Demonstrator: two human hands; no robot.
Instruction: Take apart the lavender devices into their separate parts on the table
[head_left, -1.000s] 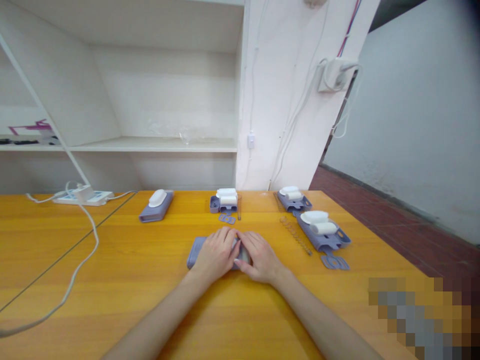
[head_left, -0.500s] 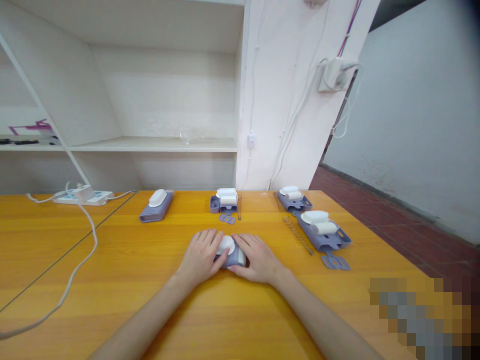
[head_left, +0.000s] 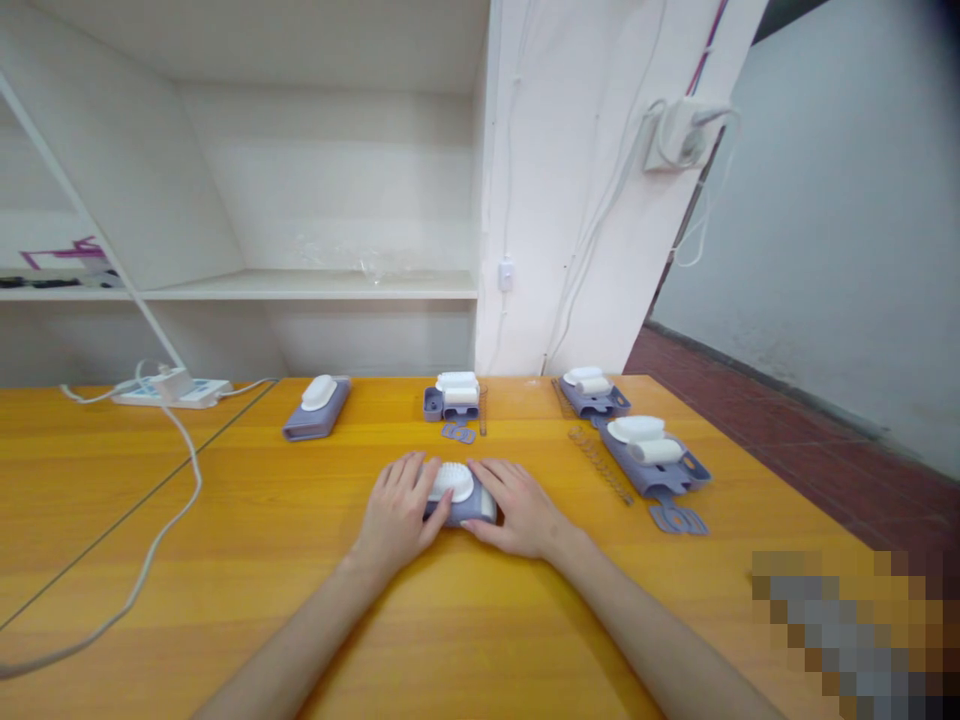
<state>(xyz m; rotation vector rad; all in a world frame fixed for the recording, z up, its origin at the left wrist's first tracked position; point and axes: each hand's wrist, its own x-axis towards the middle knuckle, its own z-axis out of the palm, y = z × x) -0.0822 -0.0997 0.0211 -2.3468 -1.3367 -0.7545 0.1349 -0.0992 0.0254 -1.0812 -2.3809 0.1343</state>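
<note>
Between my two hands lies a purple-grey plastic case (head_left: 459, 514) on the table, with a white oval bristled brush head (head_left: 456, 481) on top. My left hand (head_left: 397, 510) grips its left end, thumb along the front and fingers over the back. At the right end, my right hand (head_left: 517, 508) clasps the case, thumb low at the front corner. Part of the case is hidden under my fingers. Behind them stands an unassembled set: a purple-grey case (head_left: 460, 412), white roller (head_left: 459, 396) and flat purple-grey pieces (head_left: 458, 433).
Another case with its white oval top (head_left: 319, 392) sits at the back left. Two more part sets (head_left: 596, 408) (head_left: 656, 470) lie right, beside a coiled spring (head_left: 600, 465). A power strip (head_left: 172, 393) and trailing white cable (head_left: 161, 540) occupy the table's left.
My left hand has slid slightly left and its thumb has shifted, baring more of the white brush head. My right hand stays on the case. The whole view has shifted slightly.
</note>
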